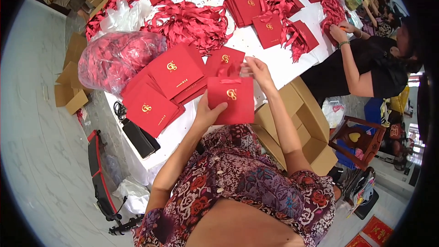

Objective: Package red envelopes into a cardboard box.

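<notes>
My left hand [206, 112] grips the lower left side of a flat red paper gift bag [234, 100] with a gold emblem, held up over the near table edge. At the bag's top right, the fingers of my right hand [257, 70] pinch its red ribbon handle. To the left of the held bag lie stacks of flat red bags [165, 82] on the white table [256, 41]. A tangled heap of red ribbons [192, 22] sits beyond them.
A clear plastic sack of red ribbons [116, 57] lies at the table's left. More red bags [267, 16] stand further back. A person in black [366, 64] works at the right. An open cardboard box [302, 123] is beside me, and a black phone [139, 138] lies near the corner.
</notes>
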Demonstrator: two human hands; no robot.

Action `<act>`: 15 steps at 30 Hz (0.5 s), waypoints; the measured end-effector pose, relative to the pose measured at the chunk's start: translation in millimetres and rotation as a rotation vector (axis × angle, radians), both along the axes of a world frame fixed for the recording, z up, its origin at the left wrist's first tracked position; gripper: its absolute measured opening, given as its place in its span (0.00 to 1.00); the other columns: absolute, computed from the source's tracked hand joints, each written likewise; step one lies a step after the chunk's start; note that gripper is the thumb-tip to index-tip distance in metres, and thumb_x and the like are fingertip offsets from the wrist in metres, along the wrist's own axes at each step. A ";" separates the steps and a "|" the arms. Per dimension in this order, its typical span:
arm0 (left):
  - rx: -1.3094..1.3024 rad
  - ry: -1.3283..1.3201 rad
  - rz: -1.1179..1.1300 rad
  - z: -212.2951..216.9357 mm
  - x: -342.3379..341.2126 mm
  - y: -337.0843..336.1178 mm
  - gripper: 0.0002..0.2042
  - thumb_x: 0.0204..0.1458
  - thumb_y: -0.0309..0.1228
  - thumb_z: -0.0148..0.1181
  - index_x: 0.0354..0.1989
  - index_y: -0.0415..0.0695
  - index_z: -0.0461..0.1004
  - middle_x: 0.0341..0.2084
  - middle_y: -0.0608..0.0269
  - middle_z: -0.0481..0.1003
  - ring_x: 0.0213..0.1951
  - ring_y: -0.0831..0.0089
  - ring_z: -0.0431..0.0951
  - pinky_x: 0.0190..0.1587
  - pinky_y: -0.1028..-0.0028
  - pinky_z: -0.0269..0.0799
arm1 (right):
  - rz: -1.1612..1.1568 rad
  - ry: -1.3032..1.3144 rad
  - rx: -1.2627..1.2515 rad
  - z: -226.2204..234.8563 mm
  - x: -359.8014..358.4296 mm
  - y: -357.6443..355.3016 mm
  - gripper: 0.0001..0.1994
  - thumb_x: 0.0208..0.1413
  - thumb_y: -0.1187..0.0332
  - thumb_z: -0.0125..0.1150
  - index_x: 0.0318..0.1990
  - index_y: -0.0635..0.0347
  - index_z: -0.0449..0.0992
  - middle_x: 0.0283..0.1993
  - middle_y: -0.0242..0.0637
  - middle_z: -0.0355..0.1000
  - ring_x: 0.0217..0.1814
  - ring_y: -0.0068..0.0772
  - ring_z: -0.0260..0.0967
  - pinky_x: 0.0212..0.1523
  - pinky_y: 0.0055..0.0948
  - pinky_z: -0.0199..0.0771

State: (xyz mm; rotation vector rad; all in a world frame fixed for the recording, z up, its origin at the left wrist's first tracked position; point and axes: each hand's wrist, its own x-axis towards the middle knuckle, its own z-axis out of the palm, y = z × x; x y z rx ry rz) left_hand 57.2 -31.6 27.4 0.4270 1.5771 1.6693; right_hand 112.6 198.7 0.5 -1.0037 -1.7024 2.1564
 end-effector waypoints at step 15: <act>-0.116 0.673 -0.071 -55.8 -8.6 70.2 0.30 0.52 0.32 0.60 0.60 0.34 0.57 0.53 0.41 0.66 0.52 0.56 0.69 0.53 0.63 0.66 | -0.313 0.183 0.158 -41.3 38.6 55.4 0.13 0.60 0.68 0.54 0.52 0.60 0.69 0.35 0.26 0.73 0.31 0.11 0.62 0.31 0.17 0.60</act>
